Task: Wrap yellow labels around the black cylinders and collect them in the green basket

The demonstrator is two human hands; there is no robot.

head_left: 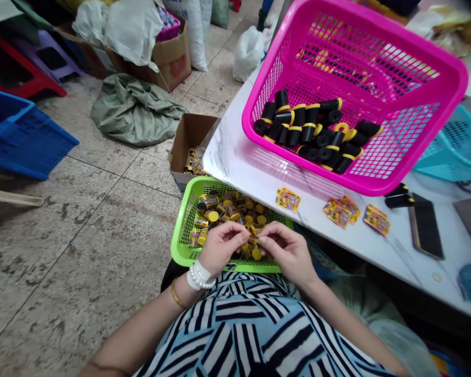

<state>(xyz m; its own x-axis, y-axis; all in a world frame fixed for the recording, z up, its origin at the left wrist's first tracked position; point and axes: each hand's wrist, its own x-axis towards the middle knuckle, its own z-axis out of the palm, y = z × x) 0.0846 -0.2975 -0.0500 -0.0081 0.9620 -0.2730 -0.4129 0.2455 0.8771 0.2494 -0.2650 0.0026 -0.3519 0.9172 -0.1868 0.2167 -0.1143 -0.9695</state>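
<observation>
Both of my hands are over the light-green basket (178, 246), their fingertips close together. My left hand (222, 246) pinches thumb against forefinger, with a white band, pearl bracelet and gold bangle at the wrist. Opposite it, my right hand (288, 250) makes a similar pinch. Something small and yellowish shows between the fingertips, but it blends with the things behind and I cannot make it out. Beneath them the basket holds many small cylinders (213, 215) with yellow caps and printed yellow wraps.
On the marble-patterned table (235, 141) stands a pink basket (255, 99) with black, yellow-rimmed cylinders (308, 131). Printed orange labels (288, 199) and a phone (427, 226) lie along the near edge. A cardboard box (180, 146) is beyond the green basket; a blue crate (23, 133) stands left.
</observation>
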